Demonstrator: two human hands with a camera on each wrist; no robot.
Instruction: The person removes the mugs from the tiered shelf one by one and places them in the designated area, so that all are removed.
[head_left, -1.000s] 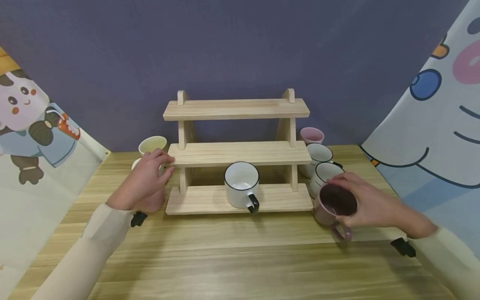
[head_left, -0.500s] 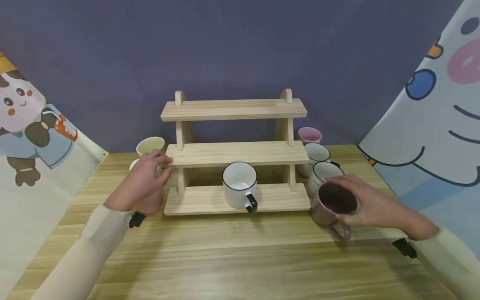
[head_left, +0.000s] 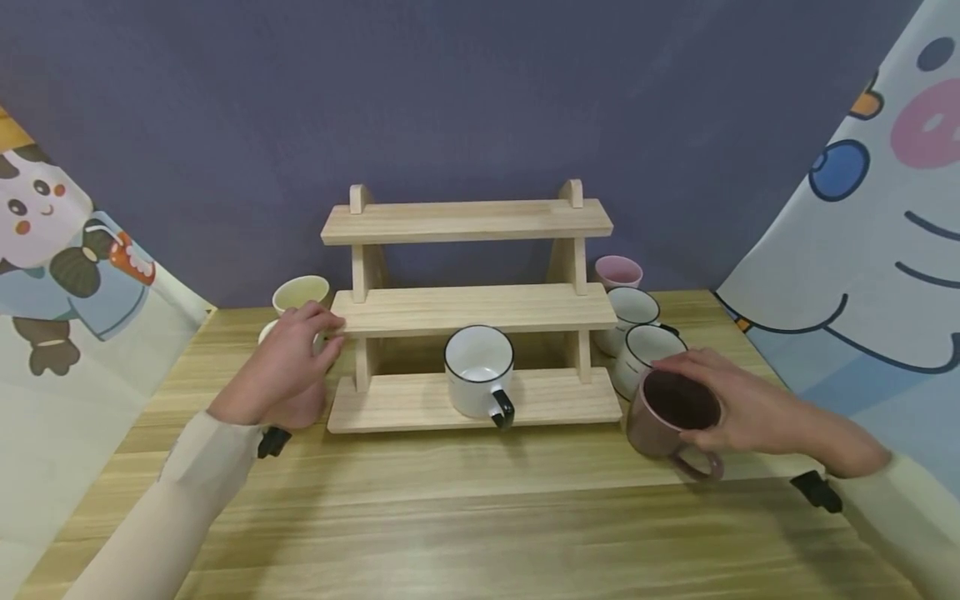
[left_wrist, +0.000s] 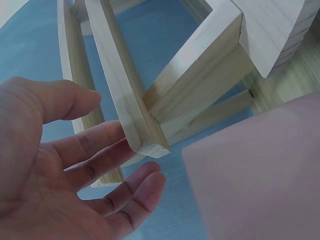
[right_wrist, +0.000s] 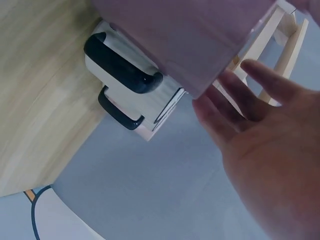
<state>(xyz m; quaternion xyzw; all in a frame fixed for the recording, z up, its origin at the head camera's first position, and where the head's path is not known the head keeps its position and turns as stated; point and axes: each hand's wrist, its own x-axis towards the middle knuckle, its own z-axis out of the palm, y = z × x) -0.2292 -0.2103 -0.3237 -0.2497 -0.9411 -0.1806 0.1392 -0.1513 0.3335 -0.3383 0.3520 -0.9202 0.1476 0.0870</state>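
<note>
My right hand (head_left: 738,408) grips a mauve mug (head_left: 651,427) by its rim, thumb on the near side and fingers at the far side. The mug's handle points toward the front right. In the right wrist view, the same mug (right_wrist: 190,40) hides part of the white mugs behind it. At the other end of the wooden three-tier shelf (head_left: 472,308), my left hand (head_left: 288,358) has its fingertips against the middle board's left end. Its fingers are loosely bent and hold nothing. On the lowest board stands a white mug (head_left: 468,387) with black rim and black handle.
Two black-rimmed white mugs (head_left: 633,307) and a pink cup (head_left: 618,271) line up behind the mauve mug, right of the shelf. Left of it, a yellow cup (head_left: 302,292), a white-rimmed cup and a pink one (head_left: 303,407) are partly hidden by my left hand.
The mauve mug in my right hand has turned slightly, its handle swinging to the right, and the hand has shifted a little right. My left hand stays at the shelf.
</note>
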